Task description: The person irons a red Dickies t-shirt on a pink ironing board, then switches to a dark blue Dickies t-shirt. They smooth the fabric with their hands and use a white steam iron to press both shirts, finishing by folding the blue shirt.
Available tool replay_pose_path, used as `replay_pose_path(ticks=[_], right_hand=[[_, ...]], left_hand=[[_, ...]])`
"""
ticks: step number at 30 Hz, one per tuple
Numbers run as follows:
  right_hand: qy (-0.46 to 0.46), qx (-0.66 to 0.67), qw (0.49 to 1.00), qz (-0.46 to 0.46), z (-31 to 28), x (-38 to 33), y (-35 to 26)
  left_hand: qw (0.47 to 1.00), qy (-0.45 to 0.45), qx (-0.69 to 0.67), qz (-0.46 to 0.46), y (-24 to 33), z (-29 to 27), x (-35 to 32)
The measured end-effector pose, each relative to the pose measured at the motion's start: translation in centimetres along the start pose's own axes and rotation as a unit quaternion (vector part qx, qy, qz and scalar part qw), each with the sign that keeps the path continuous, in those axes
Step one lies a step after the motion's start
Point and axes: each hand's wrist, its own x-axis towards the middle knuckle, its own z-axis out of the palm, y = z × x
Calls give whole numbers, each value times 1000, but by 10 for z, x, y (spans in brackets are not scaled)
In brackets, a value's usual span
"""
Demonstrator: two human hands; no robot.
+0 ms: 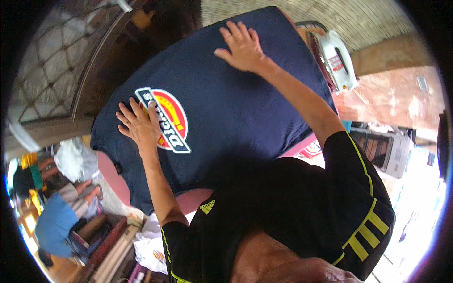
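A dark navy T-shirt (pixel 226 94) lies spread flat over a pink padded board (pixel 113 177); it bears a round red, yellow and white printed emblem (pixel 172 120). My left hand (pixel 138 123) rests flat on the shirt, fingers spread, at the emblem's left edge. My right hand (pixel 241 46) presses flat on the shirt near its far end, fingers apart. Neither hand holds anything. My black shirt with yellow stripes (pixel 302 212) fills the lower middle.
A white clothes iron (pixel 336 60) stands at the board's far right. A dark wooden frame with netting (pixel 71 70) is at the left. Another person in blue (pixel 54 221) sits at lower left. Folded white cloth (pixel 151 245) lies below the board. A box (pixel 384 148) sits at right.
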Motion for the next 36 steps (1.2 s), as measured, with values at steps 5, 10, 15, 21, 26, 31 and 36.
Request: replay_pose_path(ticks=[5, 10, 15, 21, 26, 31, 36], right_hand=[[-65, 117, 985, -111, -43, -77, -16], [40, 21, 998, -38, -30, -54, 90], [103, -35, 991, 74, -1, -36, 155], [24, 24, 999, 32, -41, -129, 91], [9, 67, 998, 10, -85, -208, 128], [-19, 99, 995, 5, -123, -264, 140], [-73, 165, 982, -63, -159, -249, 185]], left_hand=[[973, -32, -82, 215, 123, -20, -19], [954, -54, -107, 274, 197, -12, -29], [937, -76, -127, 315, 269, -16, -48], [928, -106, -150, 325, 309, -30, -111], [925, -110, -147, 332, 317, -44, -154], [915, -127, -137, 357, 334, -54, -175], [890, -170, -175, 386, 340, -56, -202]])
